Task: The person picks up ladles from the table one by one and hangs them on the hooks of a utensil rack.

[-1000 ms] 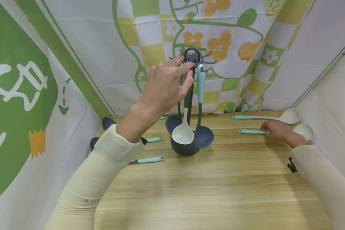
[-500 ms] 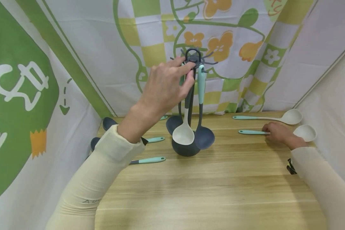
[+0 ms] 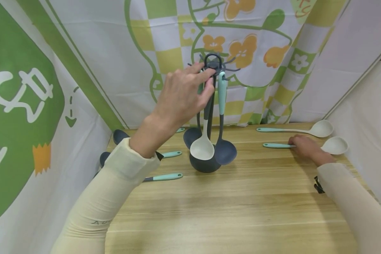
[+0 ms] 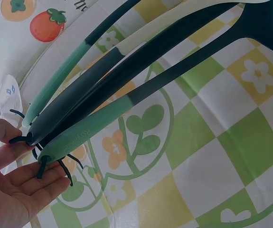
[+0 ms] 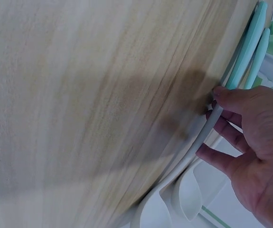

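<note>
Your left hand (image 3: 184, 95) has its fingers clamped on the top of the utensil rack (image 3: 213, 64), where four utensils (image 3: 226, 152) already hang. Your right hand (image 3: 306, 148) pinches the nearer white ladle (image 3: 335, 145) at the right of the tabletop (image 3: 228, 208); the farther white ladle (image 3: 324, 128) and the mint-handled utensils (image 3: 167, 176) leftward remain unhung.

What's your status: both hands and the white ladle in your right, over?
Left hand grips hook rack. Right hand pinches white ladle, lift-off unclear. Second white ladle close behind, may crowd fingers.

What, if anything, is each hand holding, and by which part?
The right hand holds a white ladle by its neck, next to the mint grip; the left hand holds the rack by its top.
</note>
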### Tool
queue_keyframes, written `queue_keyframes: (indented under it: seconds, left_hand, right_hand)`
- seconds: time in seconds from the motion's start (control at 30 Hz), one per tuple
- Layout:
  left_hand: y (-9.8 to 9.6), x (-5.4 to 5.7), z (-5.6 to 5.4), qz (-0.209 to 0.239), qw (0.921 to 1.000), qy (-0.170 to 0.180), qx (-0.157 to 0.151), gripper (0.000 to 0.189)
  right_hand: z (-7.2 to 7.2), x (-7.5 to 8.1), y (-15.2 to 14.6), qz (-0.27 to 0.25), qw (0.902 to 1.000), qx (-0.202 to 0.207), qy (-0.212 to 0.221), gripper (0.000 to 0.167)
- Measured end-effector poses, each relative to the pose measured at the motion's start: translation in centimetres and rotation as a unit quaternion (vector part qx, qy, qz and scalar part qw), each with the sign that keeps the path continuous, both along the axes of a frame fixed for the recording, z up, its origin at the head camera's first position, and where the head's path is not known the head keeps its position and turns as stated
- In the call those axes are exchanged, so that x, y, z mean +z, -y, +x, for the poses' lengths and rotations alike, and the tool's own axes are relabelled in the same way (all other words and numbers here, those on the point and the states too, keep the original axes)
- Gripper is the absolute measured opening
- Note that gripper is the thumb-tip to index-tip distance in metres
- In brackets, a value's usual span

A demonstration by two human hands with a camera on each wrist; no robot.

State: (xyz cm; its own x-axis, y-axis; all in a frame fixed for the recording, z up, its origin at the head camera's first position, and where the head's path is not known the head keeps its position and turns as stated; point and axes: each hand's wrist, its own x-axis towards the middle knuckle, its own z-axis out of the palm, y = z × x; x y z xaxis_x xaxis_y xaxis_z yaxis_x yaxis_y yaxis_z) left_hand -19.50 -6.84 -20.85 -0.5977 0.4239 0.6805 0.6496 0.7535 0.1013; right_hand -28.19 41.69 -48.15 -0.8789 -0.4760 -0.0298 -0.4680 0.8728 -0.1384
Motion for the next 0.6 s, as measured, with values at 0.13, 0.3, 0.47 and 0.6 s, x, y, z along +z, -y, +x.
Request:
queue_keyframes:
  seconds: [0.13,0.3,0.47,0.6]
  left_hand:
    - [-0.04,0.05,0.03,0.001,1.0000,0.005,0.005,0.032]
    - [-0.05,0.08,0.04,-0.001,0.9998,0.012,0.012,0.032]
    - [-0.08,0.11,0.11,-0.005,0.9998,0.016,0.015,0.032]
    - [-0.05,0.06,0.14,-0.002,0.9999,0.011,0.011,0.032]
  right_hand:
    - [-0.02,-0.36,-0.18,-0.007,0.9999,0.009,-0.012,0.009]
    - [-0.13,-0.53,-0.26,-0.009,0.9999,0.005,-0.006,0.010]
    - [-0.08,-0.47,-0.16,-0.009,0.9998,0.011,-0.014,0.014]
    - [0.00,-0.19,-0.07,-0.003,0.9998,0.008,-0.017,0.015]
